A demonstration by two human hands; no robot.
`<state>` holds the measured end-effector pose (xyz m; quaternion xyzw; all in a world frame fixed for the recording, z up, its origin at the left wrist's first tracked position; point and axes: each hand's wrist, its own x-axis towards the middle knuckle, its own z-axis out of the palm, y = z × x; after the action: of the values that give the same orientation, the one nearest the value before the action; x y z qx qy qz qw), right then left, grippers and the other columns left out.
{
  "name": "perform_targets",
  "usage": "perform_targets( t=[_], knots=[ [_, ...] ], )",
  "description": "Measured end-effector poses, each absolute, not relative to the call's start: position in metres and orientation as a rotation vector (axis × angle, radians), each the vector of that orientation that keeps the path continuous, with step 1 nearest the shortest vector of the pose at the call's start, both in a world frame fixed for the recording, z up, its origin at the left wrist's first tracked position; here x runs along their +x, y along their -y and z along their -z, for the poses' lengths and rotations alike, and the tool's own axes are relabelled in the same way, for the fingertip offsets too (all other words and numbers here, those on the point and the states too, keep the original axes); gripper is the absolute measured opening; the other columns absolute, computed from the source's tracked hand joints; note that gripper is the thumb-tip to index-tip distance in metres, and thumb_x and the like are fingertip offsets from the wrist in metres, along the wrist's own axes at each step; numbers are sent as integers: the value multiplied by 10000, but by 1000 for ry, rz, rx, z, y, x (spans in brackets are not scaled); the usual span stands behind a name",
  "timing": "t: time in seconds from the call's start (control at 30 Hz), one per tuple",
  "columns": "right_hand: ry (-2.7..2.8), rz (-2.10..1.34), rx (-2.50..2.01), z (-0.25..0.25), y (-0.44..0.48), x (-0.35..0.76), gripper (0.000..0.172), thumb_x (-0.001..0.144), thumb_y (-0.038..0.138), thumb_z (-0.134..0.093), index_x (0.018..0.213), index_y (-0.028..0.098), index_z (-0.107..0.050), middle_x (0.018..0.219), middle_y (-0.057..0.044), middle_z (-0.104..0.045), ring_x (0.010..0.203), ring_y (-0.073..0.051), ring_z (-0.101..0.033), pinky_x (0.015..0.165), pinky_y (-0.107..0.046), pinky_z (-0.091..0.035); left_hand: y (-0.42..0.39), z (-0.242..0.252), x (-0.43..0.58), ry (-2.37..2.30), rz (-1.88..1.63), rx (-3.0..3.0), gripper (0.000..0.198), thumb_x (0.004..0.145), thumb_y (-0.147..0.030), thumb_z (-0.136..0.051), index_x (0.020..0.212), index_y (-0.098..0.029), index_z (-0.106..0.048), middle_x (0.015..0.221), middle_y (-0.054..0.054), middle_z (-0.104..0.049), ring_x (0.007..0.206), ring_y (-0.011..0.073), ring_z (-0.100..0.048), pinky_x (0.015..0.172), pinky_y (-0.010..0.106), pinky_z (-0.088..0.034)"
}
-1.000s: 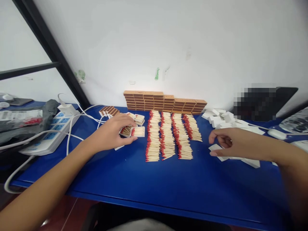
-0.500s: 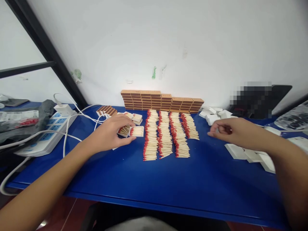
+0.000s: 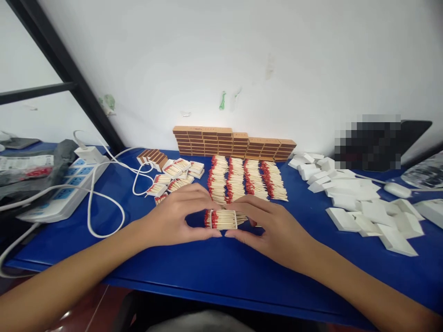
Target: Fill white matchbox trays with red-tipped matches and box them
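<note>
Holding match tray [image 3: 236,220], package label [image 3: 20,163] seemingly unreadable

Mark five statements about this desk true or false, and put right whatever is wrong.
1. The left hand and the right hand hold a tray of matches between them. True.
2. The matches in it are green-tipped. False: their heads are red.
3. The brown matchbox stack stands beyond the match rows. True.
4. The heap of white trays lies left of the left hand. False: it lies to the right of the right hand.
5. More filled trays lie to the left of the match rows. True.
</note>
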<state>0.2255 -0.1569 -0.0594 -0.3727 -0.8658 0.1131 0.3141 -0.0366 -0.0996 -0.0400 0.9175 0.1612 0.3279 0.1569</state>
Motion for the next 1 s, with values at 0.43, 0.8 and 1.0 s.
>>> perform_targets(
  t=[0.43,0.8,1.0],
  knots=[
    [2235,-577,-1845,19,122,370,611,752,769,-780,1141,298,-762,672,6,-602,573,-185,-527,565,-333,-406,63,39,-67,-731,-1066,2826,187,938,-318,-789,1092,-219,-751,1022,57,-801,985,214,-743,971,403,-596],
    [2352,-698,-1989,24,125,360,561,840,764,-692,1117,282,-765,849,-37,-714,689,-206,-631,631,-333,-446,60,41,-67,-738,-1026,2846,144,938,-291,-773,1066,-227,-766,1025,40,-810,972,208,-752,983,387,-590],
    [2387,-649,-1936,20,122,361,586,881,793,-609,1053,256,-769,824,-45,-707,698,-216,-606,623,-335,-412,59,38,-67,-700,-1104,2879,126,930,-254,-781,1046,-209,-766,988,37,-811,928,197,-755,959,368,-588]
  ],
)
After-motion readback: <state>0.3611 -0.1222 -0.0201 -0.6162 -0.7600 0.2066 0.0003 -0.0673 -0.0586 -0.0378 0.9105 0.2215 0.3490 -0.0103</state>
